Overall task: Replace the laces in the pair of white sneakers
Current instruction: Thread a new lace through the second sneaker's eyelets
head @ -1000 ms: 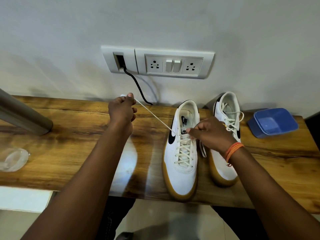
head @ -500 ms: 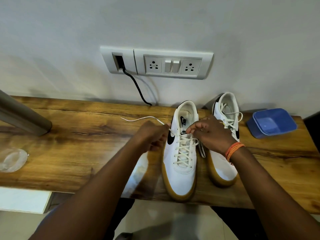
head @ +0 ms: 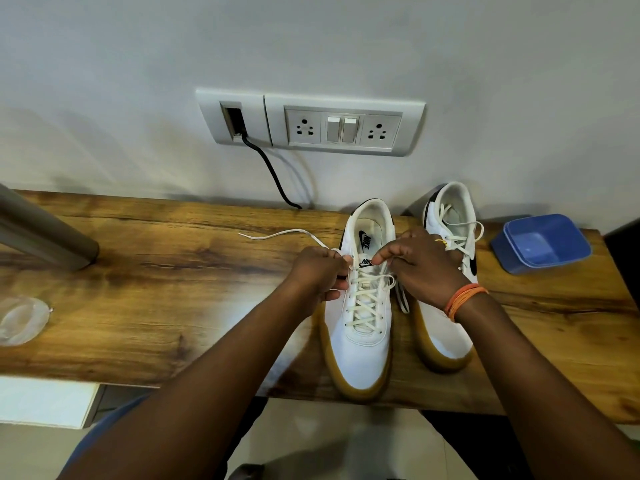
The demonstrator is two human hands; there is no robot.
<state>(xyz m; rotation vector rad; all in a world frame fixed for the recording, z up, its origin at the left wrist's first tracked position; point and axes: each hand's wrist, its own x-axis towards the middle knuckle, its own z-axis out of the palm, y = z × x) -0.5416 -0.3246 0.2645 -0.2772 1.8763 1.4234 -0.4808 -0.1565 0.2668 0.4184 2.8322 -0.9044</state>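
Comparing this moment with the view half a second earlier, you will find little change: your left hand (head: pixel 317 271) has stayed at the left side of the near white gum-soled sneaker (head: pixel 363 327), and the slack cream lace tail (head: pixel 284 233) still trails left from it across the brown wooden shelf (head: pixel 156 289). One second earlier that hand was raised toward the wall with the lace pulled taut; it has since come down to the sneaker.

Your left fingers are curled and pinch the cream lace just beside the top left eyelets of the near sneaker. The free lace tail lies on the shelf, left of the sneaker opening.

Your right hand (head: pixel 420 268), with orange thread bands (head: pixel 464 299) at the wrist, is at the tongue of the same sneaker. Its thumb and forefinger are pressed together at the tongue label, pinching the lace there; the remaining fingers are curled.

The near sneaker stands toe toward you at the shelf's front edge. The second white sneaker (head: pixel 450 244), laced, stands just right of it, partly behind your right hand. A blue plastic tub (head: pixel 540 242) sits right of the second sneaker, and a grey socket panel (head: pixel 311 123) is on the wall above.
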